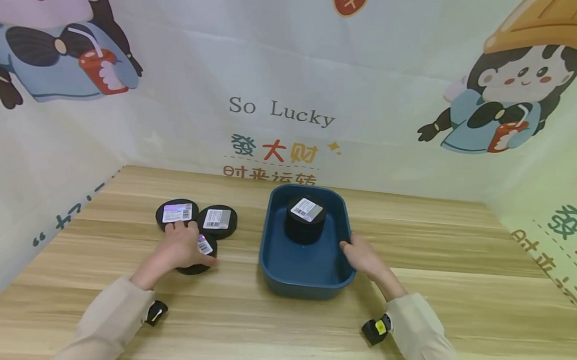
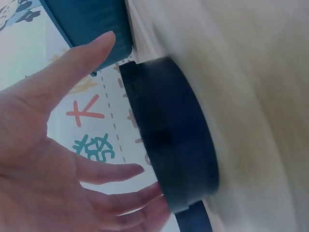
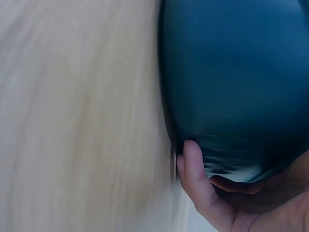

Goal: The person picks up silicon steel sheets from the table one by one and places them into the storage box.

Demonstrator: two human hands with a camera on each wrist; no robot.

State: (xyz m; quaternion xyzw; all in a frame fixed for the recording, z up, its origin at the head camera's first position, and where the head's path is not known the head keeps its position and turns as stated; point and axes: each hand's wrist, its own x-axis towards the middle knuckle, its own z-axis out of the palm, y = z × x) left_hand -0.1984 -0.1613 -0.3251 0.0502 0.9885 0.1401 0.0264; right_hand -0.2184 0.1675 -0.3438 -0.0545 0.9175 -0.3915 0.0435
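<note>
My left hand (image 1: 183, 246) spreads over the nearest of three flat round black containers (image 1: 194, 269), thumb held out to the side. In the left wrist view that container (image 2: 169, 130) stands close by the fingertips, with no grip round it. Just behind are two more labelled black containers, one at left (image 1: 176, 212) and one at right (image 1: 217, 221). My right hand (image 1: 362, 255) grips the right side of a dark blue bin (image 1: 303, 290), thumb at the rim and fingers against the outer wall (image 3: 231, 87). Inside the bin sits a stack of black containers (image 1: 305, 229), its top one labelled.
The wooden table (image 1: 245, 337) runs back to a printed cloth (image 1: 389, 152) hanging behind it, with more cloth on both sides. A small black wrist camera (image 1: 156, 313) is worn at the left cuff, another camera (image 1: 375, 331) at the right.
</note>
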